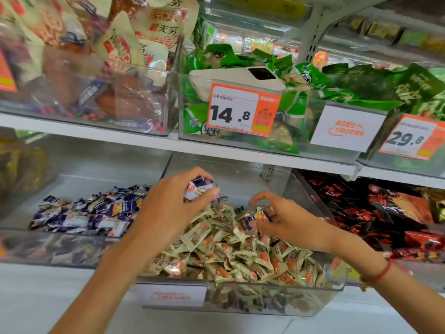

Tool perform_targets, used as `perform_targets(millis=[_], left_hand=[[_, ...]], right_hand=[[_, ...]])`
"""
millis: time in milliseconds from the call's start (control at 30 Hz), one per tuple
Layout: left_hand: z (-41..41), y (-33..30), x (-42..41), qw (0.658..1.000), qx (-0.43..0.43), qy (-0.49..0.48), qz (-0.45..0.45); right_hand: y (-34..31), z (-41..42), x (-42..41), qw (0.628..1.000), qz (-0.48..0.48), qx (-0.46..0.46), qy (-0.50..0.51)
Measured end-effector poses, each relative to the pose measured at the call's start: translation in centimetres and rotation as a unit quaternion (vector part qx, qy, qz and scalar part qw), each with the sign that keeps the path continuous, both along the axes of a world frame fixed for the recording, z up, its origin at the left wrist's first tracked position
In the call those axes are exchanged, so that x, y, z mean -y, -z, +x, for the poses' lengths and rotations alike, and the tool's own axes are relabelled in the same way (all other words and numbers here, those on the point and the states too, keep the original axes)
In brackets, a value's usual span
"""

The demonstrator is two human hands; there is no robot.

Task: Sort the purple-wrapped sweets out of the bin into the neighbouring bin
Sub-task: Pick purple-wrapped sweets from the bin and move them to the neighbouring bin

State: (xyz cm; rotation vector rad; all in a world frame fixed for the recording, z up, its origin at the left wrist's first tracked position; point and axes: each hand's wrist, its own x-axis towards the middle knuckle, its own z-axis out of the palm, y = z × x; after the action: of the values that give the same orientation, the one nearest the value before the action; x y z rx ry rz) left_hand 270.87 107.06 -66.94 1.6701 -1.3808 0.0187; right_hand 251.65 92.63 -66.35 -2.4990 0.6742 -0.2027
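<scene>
My left hand (173,201) gripped purple sweets (198,188) above the bin (310,301); my right hand (277,218) pinched another (248,219) there. At nine o'clock, the neighbouring bin (60,247) held purples.

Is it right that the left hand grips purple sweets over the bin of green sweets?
Not quite. In the head view the left hand does grip purple sweets, but the bin below holds beige sweets, not green.

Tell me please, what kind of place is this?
Most likely a shop's snack aisle: price tags such as 14.8, white shelves, and clear bins filled with wrapped sweets.
</scene>
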Motion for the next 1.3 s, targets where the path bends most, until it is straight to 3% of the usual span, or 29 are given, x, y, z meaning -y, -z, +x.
perform_targets(millis=[167,267,333,400,500,567,633,733,833,1000,1100,1200,1300], left_hand=[[7.3,0.5,-4.1,0.994,-0.039,-0.077,0.070],[10.6,3.2,-4.7,0.970,-0.036,-0.237,0.039],[11.2,5.0,-4.6,0.953,-0.012,-0.302,-0.034],[11.2,6.3,-4.4,0.957,-0.010,-0.279,-0.080],[12.0,7.2,-4.4,0.970,-0.036,-0.228,-0.078],[12.8,7.3,-4.4,0.981,-0.021,-0.195,0.001],[13.0,6.9,-4.4,0.974,0.058,-0.178,0.126],[12.1,6.1,-3.5,0.948,0.079,-0.090,0.293],[11.8,6.5,-2.1,0.902,0.110,-0.017,0.417],[15.4,6.4,-1.7,0.876,0.144,-0.010,0.460],[17.5,7.3,-1.9,0.866,0.136,-0.095,0.473],[17.5,7.6,-1.8,0.831,0.162,-0.209,0.489],[15.9,6.6,-2.0,0.824,0.215,-0.291,0.436]], right_hand=[[-0.6,4.7,-4.2,0.984,0.028,0.172,-0.024],[0.4,9.6,-6.3,0.968,0.019,0.247,-0.036],[1.2,13.5,-7.3,0.966,0.012,0.253,-0.056],[1.7,17.1,-7.6,0.969,-0.058,0.230,-0.070],[2.3,20.2,-6.3,0.977,-0.140,0.133,-0.094],[2.9,20.4,-5.2,0.982,-0.131,0.083,-0.107],[3.3,19.2,-4.6,0.985,-0.116,0.089,-0.087],[3.8,16.3,-4.0,0.989,-0.111,0.063,-0.080],[4.1,14.2,-3.6,0.985,-0.112,0.008,-0.131],[4.1,14.3,-3.4,0.983,-0.126,0.004,-0.137],[4.3,14.4,-3.1,0.982,-0.128,0.017,-0.137],[4.5,13.8,-2.9,0.982,-0.119,0.030,-0.142],[4.3,12.2,-2.7,0.981,-0.132,0.049,-0.134]])
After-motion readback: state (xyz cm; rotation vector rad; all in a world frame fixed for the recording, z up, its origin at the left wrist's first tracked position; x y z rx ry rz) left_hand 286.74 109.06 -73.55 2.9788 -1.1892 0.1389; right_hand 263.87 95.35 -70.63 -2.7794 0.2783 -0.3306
